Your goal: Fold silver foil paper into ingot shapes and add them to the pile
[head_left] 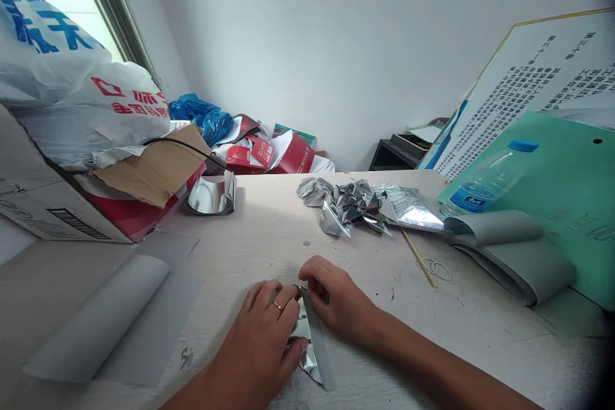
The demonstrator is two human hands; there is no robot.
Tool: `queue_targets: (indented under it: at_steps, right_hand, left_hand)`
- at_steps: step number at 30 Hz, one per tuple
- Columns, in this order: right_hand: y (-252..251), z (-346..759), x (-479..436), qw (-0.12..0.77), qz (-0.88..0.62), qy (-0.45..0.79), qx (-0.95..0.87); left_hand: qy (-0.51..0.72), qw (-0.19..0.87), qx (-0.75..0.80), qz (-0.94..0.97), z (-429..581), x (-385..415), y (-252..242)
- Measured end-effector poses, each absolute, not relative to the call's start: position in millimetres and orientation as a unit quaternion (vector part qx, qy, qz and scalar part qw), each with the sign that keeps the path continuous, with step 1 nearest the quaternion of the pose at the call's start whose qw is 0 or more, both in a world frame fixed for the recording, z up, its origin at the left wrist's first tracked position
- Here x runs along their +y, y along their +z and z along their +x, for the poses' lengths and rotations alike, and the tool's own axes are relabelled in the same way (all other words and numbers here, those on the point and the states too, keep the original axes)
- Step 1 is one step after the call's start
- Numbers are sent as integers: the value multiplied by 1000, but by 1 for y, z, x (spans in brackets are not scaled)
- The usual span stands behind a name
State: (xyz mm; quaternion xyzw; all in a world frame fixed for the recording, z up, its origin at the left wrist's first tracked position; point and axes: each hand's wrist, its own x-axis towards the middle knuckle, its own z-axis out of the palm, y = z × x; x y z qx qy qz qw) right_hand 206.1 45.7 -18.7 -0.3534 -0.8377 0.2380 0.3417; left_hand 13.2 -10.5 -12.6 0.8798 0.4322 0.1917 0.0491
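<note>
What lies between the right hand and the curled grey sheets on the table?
In the head view, a thin wooden stick and a few thin rings lie between the right hand and the curled grey sheets.

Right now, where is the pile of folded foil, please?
In the head view, the foil pile lies on the far part of the table, left of the water bottle.

- The left hand [254, 339] is hiding most of the folded foil sheet [307, 349] beneath it.
- The printed white board [542, 77] is running off the right edge.
- The white plastic bag [72, 96] is running off the left edge.
</note>
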Motion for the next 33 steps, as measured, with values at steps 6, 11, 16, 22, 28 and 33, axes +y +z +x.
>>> queue_targets:
  at_steps: [6, 11, 16, 22, 28, 33]
  right_hand:
    - [-17, 207, 45, 309, -313, 218, -871]
    - [-15, 210, 47, 263, -270, 189, -907]
    - [-11, 212, 48, 232, -254, 164, -924]
    - [-9, 212, 48, 228, -255, 169, -924]
    - [-12, 213, 48, 242, -260, 193, -915]
    - [-15, 212, 49, 254, -261, 186, -913]
  left_hand:
    - [190, 57, 432, 880, 13, -10, -13]
    - [197, 56, 426, 881, 13, -10, -16]
    - [203, 40, 435, 876, 12, -11, -17]
    - [191, 47, 436, 878, 14, -12, -17]
    - [180, 64, 434, 880, 12, -12, -13]
    - [172, 71, 437, 880, 11, -11, -12]
